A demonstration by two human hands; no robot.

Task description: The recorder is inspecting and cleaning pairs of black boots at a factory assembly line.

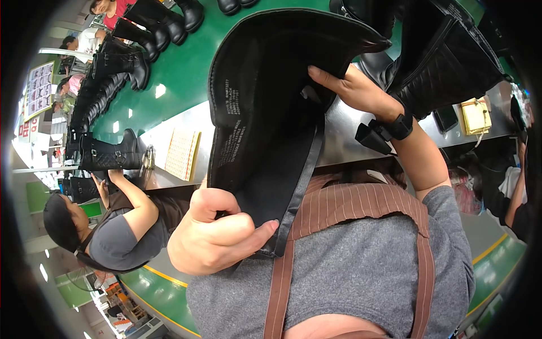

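A tall black boot [265, 68] is held up before me, its shaft spread so that the dark lining with pale print shows. My left hand [217, 231] is closed on the near edge of the shaft, index finger curled and thumb pressed along the lining by a shiny black strip [307, 175] that runs down the edge. Whether a zip pull sits in those fingers I cannot make out. My right hand [358, 93] grips the far right side of the shaft, thumb inside and fingers hidden behind. The boot's foot is out of sight.
Another black boot [446, 62] stands at the right, near a phone [446, 118] and a yellow pad [476, 117]. A patterned card stack [182, 153] lies on the metal table [197, 121]. More boots [116, 65] line the green surface. A co-worker [127, 226] handles a boot [110, 152] at left.
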